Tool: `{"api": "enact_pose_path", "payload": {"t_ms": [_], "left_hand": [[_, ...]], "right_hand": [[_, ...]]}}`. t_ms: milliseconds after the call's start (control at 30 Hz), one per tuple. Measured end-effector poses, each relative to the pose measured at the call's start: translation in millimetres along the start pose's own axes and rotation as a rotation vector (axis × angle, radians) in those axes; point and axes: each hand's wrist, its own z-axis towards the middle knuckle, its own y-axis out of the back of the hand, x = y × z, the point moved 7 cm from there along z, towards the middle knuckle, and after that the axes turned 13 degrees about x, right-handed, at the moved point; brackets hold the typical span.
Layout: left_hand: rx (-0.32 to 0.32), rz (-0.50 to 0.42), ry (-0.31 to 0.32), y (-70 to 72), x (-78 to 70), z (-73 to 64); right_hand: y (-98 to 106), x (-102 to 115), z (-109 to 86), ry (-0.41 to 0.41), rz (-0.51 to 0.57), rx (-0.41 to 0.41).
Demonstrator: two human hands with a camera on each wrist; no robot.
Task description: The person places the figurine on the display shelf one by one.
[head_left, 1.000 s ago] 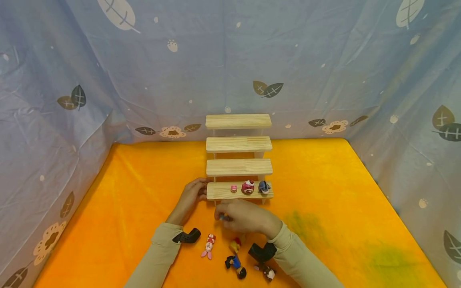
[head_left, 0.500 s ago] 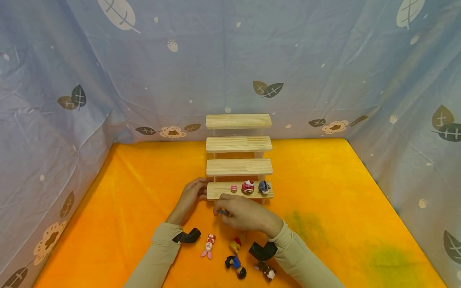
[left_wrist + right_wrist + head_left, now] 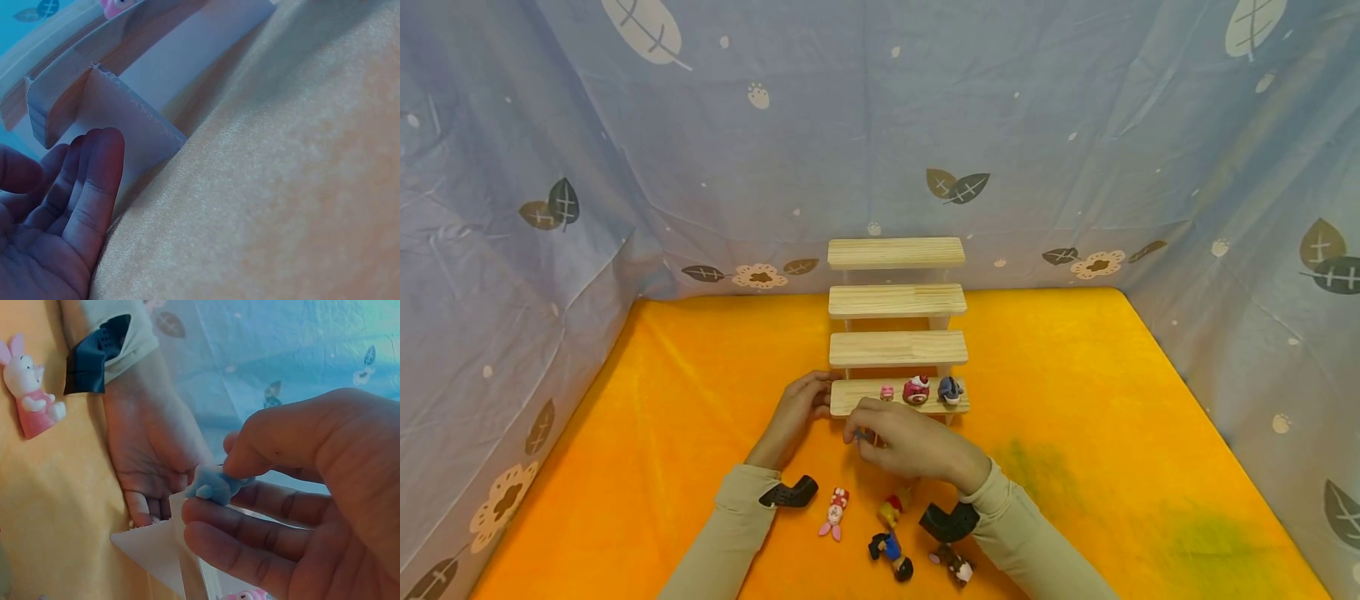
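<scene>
My right hand (image 3: 913, 442) pinches a small blue figurine (image 3: 212, 485) between thumb and fingers, just in front of the lowest step's left half. In the head view the fingers hide most of it. My left hand (image 3: 796, 415) stays at the left end of the wooden step stand (image 3: 853, 402). Its fingers are extended beside the white side support (image 3: 134, 122); whether they touch it I cannot tell. On the lowest step stand a tiny pink figurine (image 3: 887, 391), a dark red figurine with a white top (image 3: 916, 390) and a grey-blue donkey figurine (image 3: 951, 390).
On the orange cloth (image 3: 1075, 383) lie a pink-and-white rabbit-eared figurine (image 3: 835, 510), a yellow bear figurine in red (image 3: 891, 508), a blue-and-black figurine (image 3: 891, 550) and a brown figurine (image 3: 957, 567). Patterned curtains (image 3: 775, 167) enclose the back and sides.
Holding the blue figurine, my right hand has risen slightly toward the lowest step and now overlaps its front edge. My left hand and the standing figurines keep their places.
</scene>
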Motion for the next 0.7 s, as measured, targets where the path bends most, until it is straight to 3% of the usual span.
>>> {"api": "enact_pose_path", "payload": {"t_ms": [700], "left_hand": [[0.008, 0.007, -0.013, -0.3, -1.3, -2.2]], "right_hand": [[4.6, 2.1, 0.1, 0.007, 0.008, -0.036]]}}
